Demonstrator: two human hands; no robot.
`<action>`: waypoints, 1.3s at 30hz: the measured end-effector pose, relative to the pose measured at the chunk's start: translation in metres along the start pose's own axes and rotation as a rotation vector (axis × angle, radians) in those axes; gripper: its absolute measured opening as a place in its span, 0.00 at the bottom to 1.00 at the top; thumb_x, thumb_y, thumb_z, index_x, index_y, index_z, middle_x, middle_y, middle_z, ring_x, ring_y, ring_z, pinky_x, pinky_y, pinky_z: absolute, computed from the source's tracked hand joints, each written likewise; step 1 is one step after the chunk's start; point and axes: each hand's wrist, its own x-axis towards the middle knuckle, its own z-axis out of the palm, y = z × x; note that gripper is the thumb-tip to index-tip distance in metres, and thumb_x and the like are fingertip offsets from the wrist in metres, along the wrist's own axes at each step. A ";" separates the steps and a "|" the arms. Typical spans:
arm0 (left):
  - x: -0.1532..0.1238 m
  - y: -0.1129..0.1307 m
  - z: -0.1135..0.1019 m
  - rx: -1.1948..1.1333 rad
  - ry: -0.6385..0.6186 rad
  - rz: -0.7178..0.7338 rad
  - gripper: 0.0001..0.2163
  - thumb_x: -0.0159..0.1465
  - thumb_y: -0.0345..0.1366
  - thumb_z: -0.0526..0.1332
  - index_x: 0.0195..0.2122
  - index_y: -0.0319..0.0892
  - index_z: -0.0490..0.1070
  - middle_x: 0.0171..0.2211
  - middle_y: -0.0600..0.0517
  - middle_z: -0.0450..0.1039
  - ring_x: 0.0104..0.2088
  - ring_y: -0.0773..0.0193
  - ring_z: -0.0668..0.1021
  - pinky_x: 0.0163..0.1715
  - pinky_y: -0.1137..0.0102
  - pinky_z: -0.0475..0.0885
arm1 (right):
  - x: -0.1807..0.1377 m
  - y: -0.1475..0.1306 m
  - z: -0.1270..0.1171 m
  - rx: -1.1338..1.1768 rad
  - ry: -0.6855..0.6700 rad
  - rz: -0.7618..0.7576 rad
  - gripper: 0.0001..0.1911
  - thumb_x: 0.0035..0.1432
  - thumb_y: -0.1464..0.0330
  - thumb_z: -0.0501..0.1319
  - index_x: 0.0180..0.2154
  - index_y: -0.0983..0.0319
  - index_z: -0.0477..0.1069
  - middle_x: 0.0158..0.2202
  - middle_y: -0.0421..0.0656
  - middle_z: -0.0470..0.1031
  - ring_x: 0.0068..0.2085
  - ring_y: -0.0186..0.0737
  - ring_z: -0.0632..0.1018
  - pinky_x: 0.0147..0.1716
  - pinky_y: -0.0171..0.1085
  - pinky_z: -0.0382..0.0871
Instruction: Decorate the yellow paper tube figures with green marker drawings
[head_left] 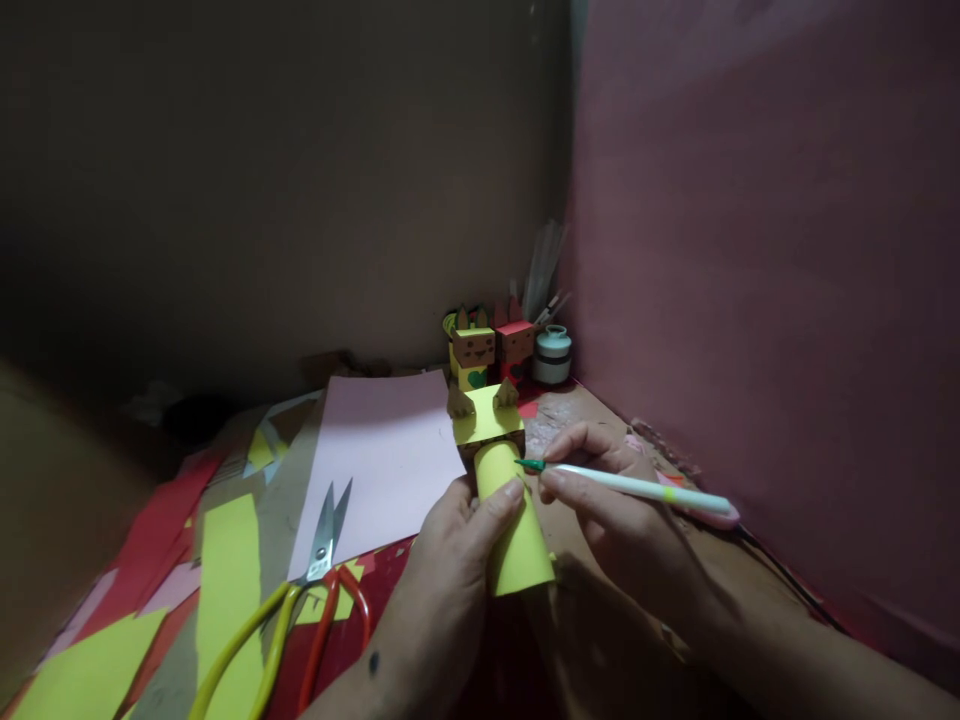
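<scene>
My left hand (457, 545) is wrapped round a yellow paper tube (514, 535), thumb pressed on its upper side. The tube's far end meets a yellow and brown paper box figure with small ears (487, 418). My right hand (607, 500) pinches a white pen with a green tip (637, 487), and the tip rests at the tube's upper right edge beside my left thumb.
A pink sheet (382, 455) lies left of the tube, with open scissors, one handle yellow and one red (300, 600), on its near corner. Yellow and red paper scraps (225, 560) cover the left. Two box figures (491, 350) and a small jar (553, 355) stand in the corner. A pink wall (750, 250) closes the right.
</scene>
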 end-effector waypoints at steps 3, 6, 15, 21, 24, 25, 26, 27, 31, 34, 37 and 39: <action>-0.001 0.000 -0.001 0.010 0.010 0.023 0.23 0.64 0.47 0.69 0.55 0.39 0.75 0.49 0.40 0.81 0.50 0.46 0.80 0.47 0.61 0.73 | 0.000 -0.003 0.003 0.113 0.004 0.036 0.07 0.53 0.65 0.74 0.33 0.55 0.78 0.30 0.39 0.78 0.34 0.41 0.76 0.38 0.40 0.70; -0.003 0.003 0.000 0.049 0.037 0.047 0.22 0.64 0.44 0.68 0.56 0.40 0.73 0.52 0.41 0.80 0.54 0.45 0.78 0.52 0.58 0.72 | 0.000 -0.007 0.004 0.169 -0.002 0.015 0.08 0.51 0.64 0.75 0.32 0.55 0.79 0.29 0.39 0.78 0.34 0.41 0.76 0.38 0.41 0.71; -0.013 0.007 0.001 0.104 0.101 0.232 0.18 0.62 0.37 0.68 0.53 0.41 0.73 0.53 0.41 0.79 0.58 0.43 0.76 0.55 0.57 0.71 | 0.000 -0.014 0.001 0.216 -0.189 -0.096 0.05 0.57 0.67 0.74 0.36 0.53 0.81 0.32 0.38 0.81 0.33 0.40 0.80 0.37 0.40 0.75; -0.019 0.002 -0.005 0.143 0.135 0.353 0.17 0.65 0.40 0.67 0.53 0.42 0.70 0.53 0.43 0.78 0.54 0.49 0.77 0.54 0.57 0.72 | -0.004 -0.015 0.010 0.011 -0.227 -0.208 0.05 0.60 0.70 0.72 0.37 0.53 0.79 0.38 0.39 0.84 0.36 0.37 0.82 0.36 0.34 0.76; -0.024 -0.002 -0.007 0.108 0.113 0.386 0.17 0.67 0.41 0.67 0.54 0.44 0.70 0.55 0.44 0.77 0.56 0.49 0.76 0.53 0.58 0.72 | -0.013 -0.014 0.019 0.017 -0.223 -0.195 0.05 0.62 0.71 0.69 0.37 0.54 0.79 0.39 0.38 0.84 0.37 0.36 0.83 0.37 0.33 0.77; -0.026 -0.003 -0.008 0.091 0.104 0.379 0.16 0.67 0.42 0.66 0.54 0.44 0.70 0.55 0.44 0.76 0.55 0.49 0.76 0.52 0.58 0.73 | -0.016 -0.014 0.022 0.011 -0.211 -0.200 0.05 0.62 0.71 0.69 0.36 0.54 0.79 0.37 0.38 0.84 0.35 0.35 0.82 0.35 0.32 0.77; -0.028 -0.004 -0.009 0.082 0.101 0.368 0.16 0.68 0.43 0.66 0.53 0.45 0.70 0.54 0.44 0.76 0.54 0.49 0.77 0.51 0.58 0.74 | -0.019 -0.014 0.025 -0.005 -0.197 -0.206 0.05 0.61 0.72 0.69 0.36 0.55 0.78 0.34 0.38 0.83 0.33 0.35 0.81 0.33 0.31 0.76; -0.030 -0.005 -0.009 0.077 0.105 0.356 0.16 0.68 0.44 0.66 0.53 0.45 0.70 0.54 0.44 0.76 0.54 0.49 0.77 0.50 0.58 0.74 | -0.021 -0.013 0.028 -0.030 -0.176 -0.214 0.05 0.61 0.72 0.68 0.35 0.55 0.78 0.32 0.37 0.82 0.31 0.34 0.80 0.30 0.30 0.75; -0.034 -0.008 -0.010 0.102 0.120 0.338 0.17 0.68 0.45 0.67 0.54 0.46 0.69 0.56 0.44 0.75 0.55 0.50 0.76 0.52 0.57 0.74 | -0.026 -0.013 0.034 -0.136 -0.130 -0.266 0.05 0.58 0.72 0.68 0.34 0.56 0.77 0.27 0.35 0.79 0.26 0.31 0.77 0.25 0.27 0.73; -0.036 -0.009 -0.013 0.110 0.118 0.324 0.19 0.68 0.45 0.67 0.55 0.45 0.67 0.57 0.44 0.75 0.52 0.51 0.77 0.49 0.57 0.75 | -0.027 -0.012 0.035 -0.190 -0.117 -0.300 0.04 0.59 0.72 0.67 0.34 0.57 0.75 0.27 0.35 0.79 0.26 0.30 0.76 0.24 0.26 0.72; -0.038 -0.010 -0.015 0.129 0.132 0.316 0.19 0.68 0.44 0.66 0.56 0.45 0.66 0.57 0.43 0.75 0.51 0.52 0.78 0.50 0.57 0.75 | -0.026 -0.011 0.035 -0.237 -0.108 -0.302 0.04 0.59 0.71 0.67 0.34 0.56 0.75 0.26 0.35 0.77 0.26 0.30 0.75 0.24 0.26 0.71; -0.039 -0.008 -0.016 0.152 0.137 0.328 0.19 0.69 0.44 0.65 0.57 0.45 0.66 0.57 0.43 0.75 0.52 0.52 0.78 0.51 0.57 0.75 | -0.027 -0.010 0.036 -0.246 -0.112 -0.308 0.03 0.59 0.71 0.67 0.34 0.56 0.75 0.26 0.35 0.76 0.25 0.31 0.74 0.24 0.27 0.70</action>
